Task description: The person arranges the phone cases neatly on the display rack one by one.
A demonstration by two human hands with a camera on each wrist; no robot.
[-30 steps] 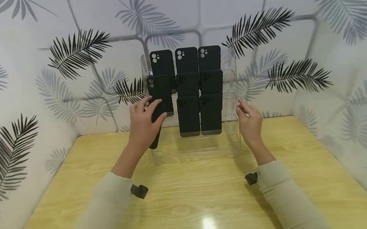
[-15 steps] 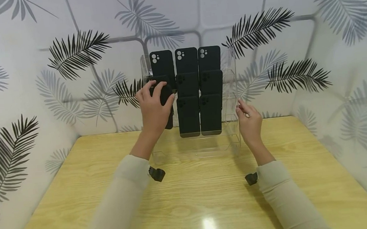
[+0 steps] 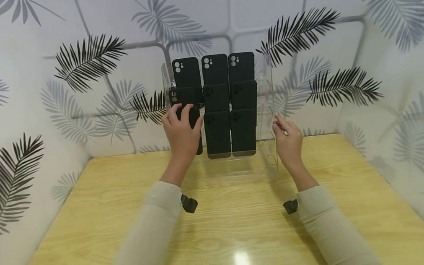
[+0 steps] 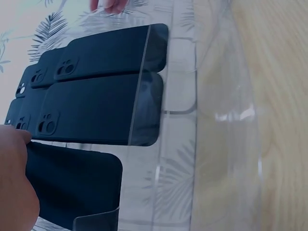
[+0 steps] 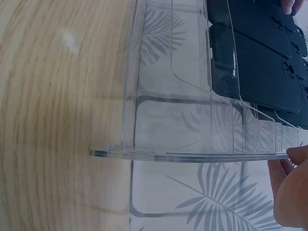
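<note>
A clear stepped display stand (image 5: 192, 157) holds black phone cases in rows, each with camera cutouts near its top. My left hand (image 3: 181, 137) grips a black phone case (image 4: 77, 180) by its upper part, at the front row's left place. In the left wrist view, the case's lower end overlaps the stand's clear front lip. Behind it, another phone case (image 3: 187, 91) stands in the middle row. The front row also carries a middle case (image 3: 218, 136) and a right case (image 3: 244, 134). My right hand (image 3: 289, 140) pinches the stand's right side edge between thumb and fingers.
The back row bears three more phone cases, left (image 3: 186, 73), middle (image 3: 215, 69) and right (image 3: 242, 66). Beneath the stand lies a wood-grain table (image 3: 219, 220). A leaf-patterned wall (image 3: 201, 7) rises close behind it.
My left hand has moved right with the phone case, from tilted at the left to nearly upright in line with the left column, then slightly down. The right hand has stayed on the stand.
</note>
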